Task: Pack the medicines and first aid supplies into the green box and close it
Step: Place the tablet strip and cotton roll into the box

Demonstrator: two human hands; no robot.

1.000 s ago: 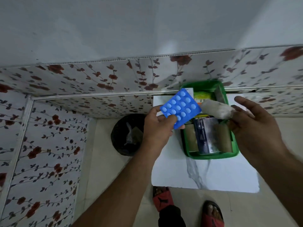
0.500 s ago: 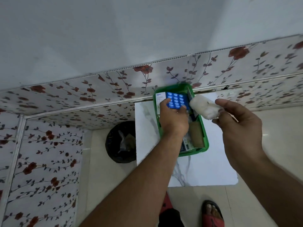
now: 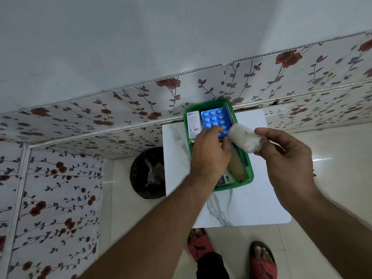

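The green box (image 3: 248, 168) sits open on a white marble-look table (image 3: 251, 206), under both hands. A blue blister pack (image 3: 214, 119) lies in its far end — just beyond the left hand (image 3: 209, 156), whose curled fingertips rest on its near edge, beside a white medicine carton (image 3: 193, 123). The right hand (image 3: 285, 156) pinches a white gauze roll (image 3: 242, 138) over the box's right wall.

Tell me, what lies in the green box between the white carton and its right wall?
The blue blister pack, lying flat in the green box, seen from the head view.
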